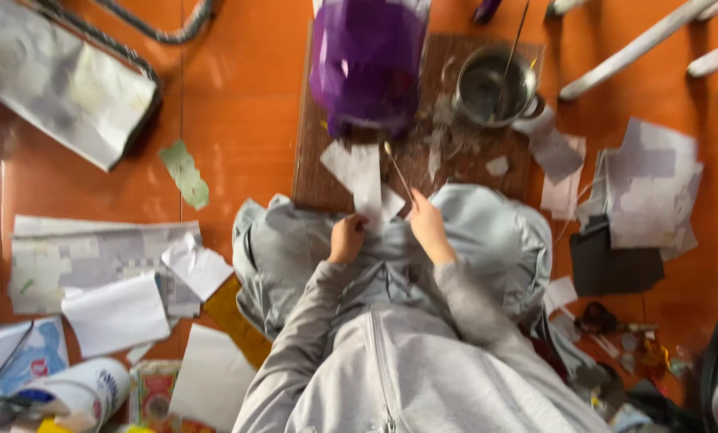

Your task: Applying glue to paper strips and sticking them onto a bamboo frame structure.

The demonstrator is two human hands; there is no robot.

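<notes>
Holding paper strip (365,180) near pot (494,85) containing stick (516,40).

The glossy orange-brown floor (239,96) fills the view and reflects soft light. A brown wooden board (315,160) lies on it at the top centre. Left of the board lie grey metal tube legs (146,32). Right of the board stand white round furniture legs (632,50). Loose white paper sheets (114,313) lie far below-left of the board.
</notes>
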